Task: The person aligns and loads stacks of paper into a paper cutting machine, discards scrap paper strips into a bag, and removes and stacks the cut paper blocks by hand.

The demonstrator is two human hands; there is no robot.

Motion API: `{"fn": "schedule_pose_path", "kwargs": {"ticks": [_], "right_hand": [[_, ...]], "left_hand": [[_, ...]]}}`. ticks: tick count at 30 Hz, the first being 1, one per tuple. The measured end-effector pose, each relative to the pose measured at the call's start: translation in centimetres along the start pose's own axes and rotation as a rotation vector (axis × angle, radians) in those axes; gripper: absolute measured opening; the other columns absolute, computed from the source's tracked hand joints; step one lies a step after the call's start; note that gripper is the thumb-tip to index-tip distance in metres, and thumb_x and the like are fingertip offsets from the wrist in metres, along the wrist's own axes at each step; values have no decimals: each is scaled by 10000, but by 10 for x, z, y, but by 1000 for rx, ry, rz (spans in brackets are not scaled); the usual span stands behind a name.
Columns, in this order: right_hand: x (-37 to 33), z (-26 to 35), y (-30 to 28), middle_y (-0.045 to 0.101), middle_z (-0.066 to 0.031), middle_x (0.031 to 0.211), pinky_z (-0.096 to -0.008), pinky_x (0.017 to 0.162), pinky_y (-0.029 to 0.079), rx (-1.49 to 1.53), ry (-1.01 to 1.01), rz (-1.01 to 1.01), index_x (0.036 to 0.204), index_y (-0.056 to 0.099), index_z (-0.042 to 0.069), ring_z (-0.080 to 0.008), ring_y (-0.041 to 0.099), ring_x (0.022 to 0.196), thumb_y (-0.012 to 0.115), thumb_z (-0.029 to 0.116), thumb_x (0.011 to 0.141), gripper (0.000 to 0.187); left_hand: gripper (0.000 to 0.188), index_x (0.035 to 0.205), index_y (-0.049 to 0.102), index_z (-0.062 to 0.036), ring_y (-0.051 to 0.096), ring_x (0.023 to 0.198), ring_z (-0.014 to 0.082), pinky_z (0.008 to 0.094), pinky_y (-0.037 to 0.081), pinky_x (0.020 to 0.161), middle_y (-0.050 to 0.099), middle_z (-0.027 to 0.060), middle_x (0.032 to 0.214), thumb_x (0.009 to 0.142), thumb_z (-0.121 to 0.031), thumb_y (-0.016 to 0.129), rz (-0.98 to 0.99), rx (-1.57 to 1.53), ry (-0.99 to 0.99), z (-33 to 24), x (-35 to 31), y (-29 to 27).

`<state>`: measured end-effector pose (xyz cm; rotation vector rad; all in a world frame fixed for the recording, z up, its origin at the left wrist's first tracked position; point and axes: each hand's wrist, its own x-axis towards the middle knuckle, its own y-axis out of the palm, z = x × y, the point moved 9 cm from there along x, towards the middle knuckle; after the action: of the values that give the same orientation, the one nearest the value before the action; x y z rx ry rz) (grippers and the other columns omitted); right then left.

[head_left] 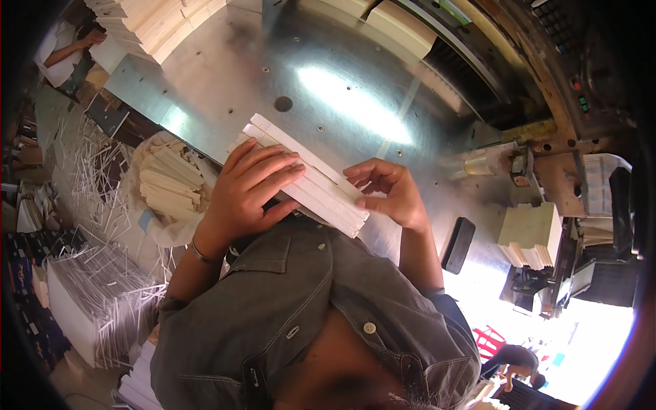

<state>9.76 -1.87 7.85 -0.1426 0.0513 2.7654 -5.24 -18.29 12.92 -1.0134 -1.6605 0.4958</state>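
Observation:
A long, narrow bundle of white paper strips or thin booklets (321, 183), split lengthwise into a few rows, lies slanted at the near edge of the metal table, close to my body. My left hand (256, 181) is laid over its left part, fingers across the top and thumb at the near side, gripping it. By the bundle's right end is my right hand (393, 195), its fingers bent and its thumb apart from them. Those fingertips are at the bundle's edge; whether they press on it I cannot tell.
The shiny metal table (205, 82) has small holes. Tall paper stacks (154, 27) stand far left, a cream stack (529, 232) at right near a black oblong object (458, 244). Machine parts (547, 89) rise far right. Paper offcuts (96, 164) litter the left floor. Other people are at far left and lower right.

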Motion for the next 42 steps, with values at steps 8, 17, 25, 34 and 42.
{"fn": "schedule_pose_path", "kwargs": {"ticks": [8, 17, 25, 34, 42], "right_hand": [[0, 15, -20, 721, -73, 1160, -309, 906, 520, -208, 13, -146, 1245, 683, 9, -165, 648, 1056, 788, 34, 843, 417], [8, 56, 18, 714, -128, 1206, -377, 1016, 476, -568, -237, -145, 1301, 661, 10, -235, 653, 1134, 841, 133, 804, 543], [27, 33, 3, 722, -162, 1177, -329, 969, 502, -573, -70, -180, 1322, 610, -76, -185, 653, 1097, 654, 15, 873, 460], [2, 95, -33, 724, -178, 1181, -349, 982, 506, -605, -399, -550, 1275, 646, -88, -208, 664, 1124, 583, -52, 902, 380], [25, -17, -15, 674, -196, 1324, -534, 1160, 396, -1132, -351, -269, 1273, 690, -3, -426, 583, 1303, 714, 70, 831, 449]], "left_hand": [[446, 1202, 741, -131, 609, 1267, 230, 493, 380, 1162, 683, 24, 1300, 810, -330, 810, 3, -7, -14, -3, -1, -4], [453, 1170, 757, -135, 638, 1229, 268, 525, 381, 1155, 696, 47, 1259, 774, -339, 841, -39, -34, -33, 0, 0, -6], [413, 1171, 761, -175, 652, 1170, 226, 527, 402, 1142, 695, 19, 1181, 795, -330, 831, -133, 28, 42, 2, -15, -5], [391, 1238, 713, -175, 598, 1274, 187, 497, 369, 1187, 684, -5, 1268, 872, -297, 773, -163, -84, 84, -4, -25, -6], [356, 1250, 728, -214, 584, 1302, 179, 497, 355, 1193, 677, -32, 1311, 903, -285, 756, -167, -95, 70, -1, -24, -4]]}}
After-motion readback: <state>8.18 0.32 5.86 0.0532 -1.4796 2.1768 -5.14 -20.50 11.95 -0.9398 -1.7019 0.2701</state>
